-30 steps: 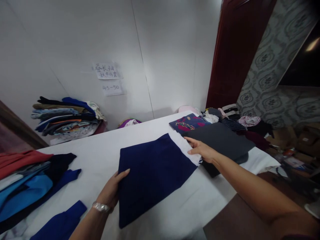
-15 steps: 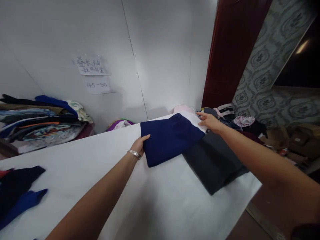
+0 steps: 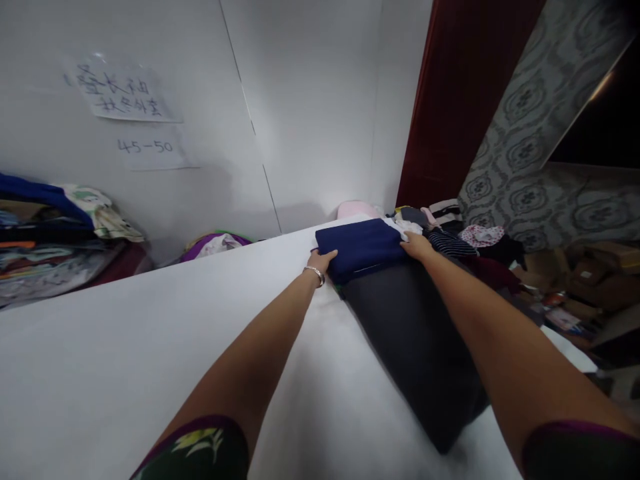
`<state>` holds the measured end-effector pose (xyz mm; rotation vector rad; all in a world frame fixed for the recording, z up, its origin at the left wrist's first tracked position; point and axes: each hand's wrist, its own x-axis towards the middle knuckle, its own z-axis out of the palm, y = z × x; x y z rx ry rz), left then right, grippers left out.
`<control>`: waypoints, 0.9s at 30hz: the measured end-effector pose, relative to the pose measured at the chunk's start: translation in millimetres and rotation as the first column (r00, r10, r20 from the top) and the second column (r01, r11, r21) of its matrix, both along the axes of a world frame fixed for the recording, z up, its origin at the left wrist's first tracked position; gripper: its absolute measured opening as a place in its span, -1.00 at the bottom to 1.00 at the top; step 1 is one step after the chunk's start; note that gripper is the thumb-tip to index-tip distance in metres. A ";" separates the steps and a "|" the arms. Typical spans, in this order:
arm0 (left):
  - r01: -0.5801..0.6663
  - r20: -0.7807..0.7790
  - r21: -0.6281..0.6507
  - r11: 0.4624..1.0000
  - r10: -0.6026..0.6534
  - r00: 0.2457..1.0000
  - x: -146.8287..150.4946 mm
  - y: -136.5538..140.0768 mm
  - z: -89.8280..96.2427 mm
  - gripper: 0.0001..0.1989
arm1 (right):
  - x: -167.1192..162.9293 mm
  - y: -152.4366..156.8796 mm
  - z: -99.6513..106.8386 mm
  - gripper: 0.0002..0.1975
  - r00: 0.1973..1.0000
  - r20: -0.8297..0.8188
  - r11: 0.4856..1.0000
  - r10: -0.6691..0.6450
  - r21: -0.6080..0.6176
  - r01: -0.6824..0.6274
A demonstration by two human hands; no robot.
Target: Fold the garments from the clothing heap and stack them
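A folded navy garment (image 3: 360,248) lies near the far edge of the white table, partly over a dark grey folded garment (image 3: 415,340). At its left edge, my left hand (image 3: 323,260), with a silver bracelet on the wrist, is closed with the thumb on top and the fingers hidden beneath. My right hand (image 3: 418,245) grips the navy garment's right end, beside a bit of white cloth (image 3: 404,227). The dark grey garment stretches toward me between my arms.
Stacked clothes (image 3: 60,247) stand beyond the table (image 3: 200,320) at the left. A purple and white bundle (image 3: 215,245) and a pink item (image 3: 356,209) sit by the wall. More clothes (image 3: 465,237) and cardboard boxes (image 3: 595,273) are at the right. Handwritten papers (image 3: 130,93) hang on the wall.
The navy garment has moved right and now looks more compact, lying over the far end of the grey one. My left hand moved right with it, and the view has shifted right.
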<state>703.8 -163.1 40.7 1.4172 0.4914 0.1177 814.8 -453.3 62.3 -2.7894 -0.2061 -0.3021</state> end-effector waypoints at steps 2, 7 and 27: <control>-0.021 0.010 0.057 0.998 0.020 1.000 0.1 -3.0 -9.4 -0.35 | -1.8 5.2 -17.1 -0.56 0.998 -0.050 0.999 -0.039 -0.033 0.037; -0.003 -0.042 0.192 0.981 0.012 0.999 -6.4 -16.3 -16.6 -0.42 | -6.9 27.3 -17.7 -0.57 0.999 -0.010 0.997 -0.035 -0.067 0.034; 0.151 -0.131 0.113 0.982 -0.136 0.982 -91.4 -34.3 -28.6 -0.35 | -80.9 90.7 -34.8 -0.49 0.930 -0.128 0.926 0.344 -0.117 -0.359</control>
